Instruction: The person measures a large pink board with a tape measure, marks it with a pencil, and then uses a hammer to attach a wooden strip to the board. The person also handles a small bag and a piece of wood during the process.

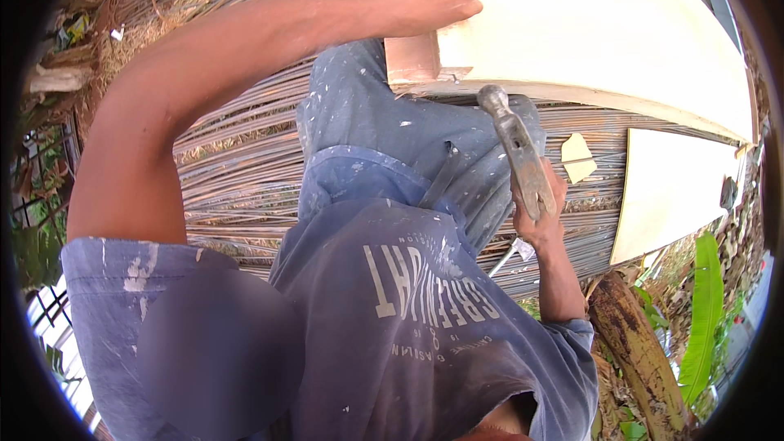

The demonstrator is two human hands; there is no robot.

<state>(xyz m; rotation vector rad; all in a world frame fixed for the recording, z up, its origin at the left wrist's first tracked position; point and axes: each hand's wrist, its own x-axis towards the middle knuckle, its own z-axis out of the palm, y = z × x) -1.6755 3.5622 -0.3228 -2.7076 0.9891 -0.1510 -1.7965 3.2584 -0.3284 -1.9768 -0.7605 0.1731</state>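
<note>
A large pale plywood panel (pixel 588 24) lies in front of me, with a brownish wood strip (pixel 411 59) along its left end. My left hand (pixel 437 2) rests closed at that end, over the strip and the panel; what its fingers may pinch is hidden. A small nail-like bit (pixel 456 78) shows by the panel's near corner. In my right hand (pixel 555 189) is a worn claw hammer (pixel 518 145), held upright over my thigh just short of the panel's near edge. Its rounded face points away from me, and the claw hides part of my fingers.
Long rusty steel rods (pixel 237 171) cover the ground under and around me. A smaller plywood sheet (pixel 674 192) lies on the right, near a pale broken scrap (pixel 578 158). A thick brown trunk piece (pixel 641 351) and a green leaf (pixel 701 318) are at the lower right.
</note>
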